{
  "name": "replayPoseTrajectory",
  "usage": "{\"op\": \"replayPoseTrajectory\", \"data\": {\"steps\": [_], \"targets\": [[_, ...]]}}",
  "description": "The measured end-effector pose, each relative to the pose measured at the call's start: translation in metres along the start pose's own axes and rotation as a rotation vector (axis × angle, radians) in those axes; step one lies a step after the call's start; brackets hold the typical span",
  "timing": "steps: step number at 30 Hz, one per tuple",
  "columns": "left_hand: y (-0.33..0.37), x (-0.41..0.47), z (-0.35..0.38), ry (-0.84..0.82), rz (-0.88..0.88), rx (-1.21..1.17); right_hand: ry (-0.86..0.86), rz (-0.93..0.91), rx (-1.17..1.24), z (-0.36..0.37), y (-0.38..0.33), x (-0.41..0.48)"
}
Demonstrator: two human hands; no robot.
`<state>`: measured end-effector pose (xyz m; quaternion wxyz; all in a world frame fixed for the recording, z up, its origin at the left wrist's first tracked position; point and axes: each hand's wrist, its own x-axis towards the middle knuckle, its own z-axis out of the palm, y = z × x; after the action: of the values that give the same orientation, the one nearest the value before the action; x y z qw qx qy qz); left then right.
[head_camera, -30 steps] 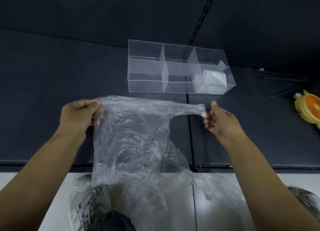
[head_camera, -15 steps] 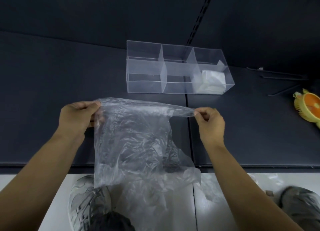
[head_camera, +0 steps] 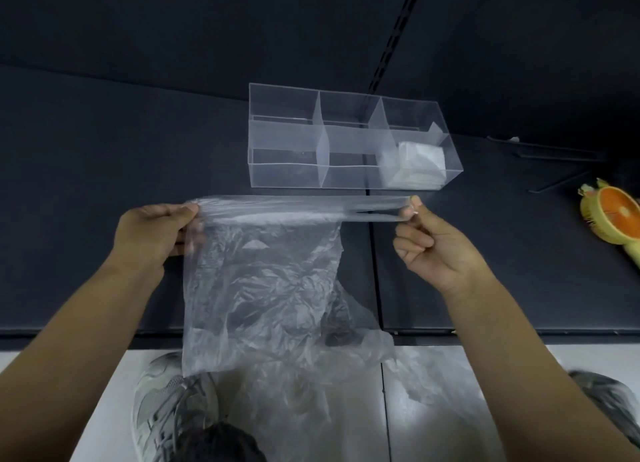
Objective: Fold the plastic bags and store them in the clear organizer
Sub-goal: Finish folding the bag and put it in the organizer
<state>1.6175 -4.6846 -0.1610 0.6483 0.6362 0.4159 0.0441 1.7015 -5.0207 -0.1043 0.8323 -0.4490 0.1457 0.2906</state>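
Observation:
A clear, crinkled plastic bag (head_camera: 263, 288) hangs in the air above the dark table, stretched taut along its top edge. My left hand (head_camera: 152, 233) grips the bag's left top corner. My right hand (head_camera: 433, 243) pinches the end of its stretched handle between thumb and forefinger. Behind the bag stands the clear organizer (head_camera: 287, 174) with three compartments in a row. A folded white bag (head_camera: 417, 165) lies in its right compartment; the left and middle ones hold nothing.
The dark table surface (head_camera: 104, 150) has a seam running toward me right of centre. An orange and yellow handheld fan (head_camera: 616, 219) lies at the right edge. More crumpled clear plastic (head_camera: 426, 389) lies on the pale floor by my shoes, below the table's front edge.
My right hand has moved right and slightly back, pulling the bag's handle out until the top edge is taut and straight. My left hand has kept its grip in place.

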Motion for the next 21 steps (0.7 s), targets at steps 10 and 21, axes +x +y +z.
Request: {"op": "replayPoseTrajectory", "data": {"steps": [10, 21], "targets": [[0.008, -0.003, -0.005, -0.067, -0.049, -0.002, 0.184, 0.017, -0.54, -0.008, -0.014, 0.005], [0.012, -0.012, -0.002, -0.097, -0.032, 0.014, 0.503, -0.32, -0.485, -0.031, -0.018, 0.02]]}}
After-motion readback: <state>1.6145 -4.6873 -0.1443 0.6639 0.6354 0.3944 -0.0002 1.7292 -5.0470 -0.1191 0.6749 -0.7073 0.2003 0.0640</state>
